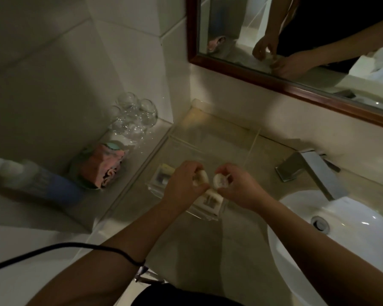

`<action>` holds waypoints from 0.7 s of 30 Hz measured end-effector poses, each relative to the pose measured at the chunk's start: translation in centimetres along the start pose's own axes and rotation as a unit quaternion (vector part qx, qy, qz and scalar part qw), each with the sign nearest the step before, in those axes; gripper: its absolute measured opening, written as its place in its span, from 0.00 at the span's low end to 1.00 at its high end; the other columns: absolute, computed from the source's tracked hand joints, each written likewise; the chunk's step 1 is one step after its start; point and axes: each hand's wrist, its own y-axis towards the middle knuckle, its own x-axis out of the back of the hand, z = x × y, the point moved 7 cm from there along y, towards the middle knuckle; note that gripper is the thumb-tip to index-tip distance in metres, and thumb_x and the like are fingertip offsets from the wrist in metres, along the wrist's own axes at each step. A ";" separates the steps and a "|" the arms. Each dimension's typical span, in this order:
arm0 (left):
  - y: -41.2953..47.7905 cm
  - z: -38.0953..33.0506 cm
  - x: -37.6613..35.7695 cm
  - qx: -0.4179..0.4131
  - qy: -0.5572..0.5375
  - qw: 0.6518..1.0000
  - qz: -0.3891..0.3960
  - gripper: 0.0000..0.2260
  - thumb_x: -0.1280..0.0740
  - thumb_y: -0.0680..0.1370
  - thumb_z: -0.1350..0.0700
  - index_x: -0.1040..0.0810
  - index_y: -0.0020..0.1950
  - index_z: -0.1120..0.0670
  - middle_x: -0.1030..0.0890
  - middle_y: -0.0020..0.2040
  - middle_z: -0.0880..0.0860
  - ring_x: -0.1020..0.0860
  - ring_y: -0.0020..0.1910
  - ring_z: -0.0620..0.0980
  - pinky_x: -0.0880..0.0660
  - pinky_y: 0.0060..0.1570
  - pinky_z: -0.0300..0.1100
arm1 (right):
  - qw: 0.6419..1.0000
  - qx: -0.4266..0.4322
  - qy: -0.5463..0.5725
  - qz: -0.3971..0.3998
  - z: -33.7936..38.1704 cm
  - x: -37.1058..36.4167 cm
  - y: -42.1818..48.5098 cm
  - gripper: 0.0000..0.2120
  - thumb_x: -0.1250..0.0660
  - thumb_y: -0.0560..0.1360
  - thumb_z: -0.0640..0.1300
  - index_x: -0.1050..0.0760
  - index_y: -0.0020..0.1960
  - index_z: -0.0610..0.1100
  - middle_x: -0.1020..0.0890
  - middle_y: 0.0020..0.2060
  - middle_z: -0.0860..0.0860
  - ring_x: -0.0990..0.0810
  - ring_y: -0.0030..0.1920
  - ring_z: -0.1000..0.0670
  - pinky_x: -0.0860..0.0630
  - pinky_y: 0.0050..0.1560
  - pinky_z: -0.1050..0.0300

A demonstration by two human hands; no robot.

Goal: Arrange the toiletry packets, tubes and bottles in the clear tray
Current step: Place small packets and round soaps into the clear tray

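Observation:
A clear tray (219,138) lies on the beige counter beside the sink. My left hand (184,184) is closed around a small cream toiletry bottle (201,178) above the tray's near end. My right hand (237,186) pinches a second small round cream bottle (220,180) right next to the first. Below my hands a white toiletry packet (211,200) lies in the tray's front corner. Another white packet (163,175) lies at the tray's near left, partly hidden by my left hand. The far half of the tray holds nothing I can make out.
Upturned drinking glasses (133,115) stand on a raised ledge at the left, with a dish of pink folded cloth (102,168) in front of them. A blue and white bottle (35,180) lies further left. A chrome tap (312,171) and white basin (332,244) are at the right. A framed mirror (296,40) hangs behind.

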 end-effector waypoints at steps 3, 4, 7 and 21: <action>1.0 0.9 0.1 0.013 -0.044 0.999 0.002 0.22 0.26 0.68 0.59 0.24 0.61 0.52 0.28 0.52 0.48 0.24 0.44 0.45 0.25 0.47 0.35 | 1.000 -0.006 -0.030 -0.002 0.3 -0.2 1.0 0.21 0.25 0.68 0.44 0.26 0.59 0.50 0.23 0.52 0.52 0.23 0.50 0.51 0.23 0.49 0.53; 1.3 1.3 0.0 0.021 -0.048 0.999 0.006 0.21 0.26 0.68 0.60 0.22 0.60 0.52 0.28 0.51 0.48 0.24 0.44 0.45 0.26 0.47 0.32 | 0.999 -0.009 -0.040 -0.001 0.2 -0.3 1.4 0.21 0.25 0.68 0.44 0.26 0.59 0.51 0.23 0.52 0.53 0.23 0.50 0.51 0.23 0.49 0.54; 2.4 2.4 -0.6 0.043 -0.057 0.997 0.010 0.16 0.26 0.67 0.61 0.21 0.54 0.53 0.27 0.51 0.48 0.23 0.45 0.45 0.29 0.45 0.25 | 0.998 -0.007 -0.061 -0.004 -0.1 -0.2 2.3 0.21 0.25 0.67 0.45 0.26 0.58 0.52 0.23 0.53 0.52 0.23 0.50 0.51 0.25 0.47 0.55; 4.4 2.7 -3.7 0.041 -0.037 0.998 0.028 0.17 0.28 0.66 0.59 0.23 0.55 0.54 0.22 0.52 0.52 0.24 0.51 0.50 0.25 0.52 0.45 | 0.996 -0.023 -0.090 -0.008 -1.7 -0.1 3.6 0.19 0.26 0.68 0.54 0.27 0.56 0.53 0.24 0.53 0.52 0.23 0.49 0.49 0.23 0.46 0.51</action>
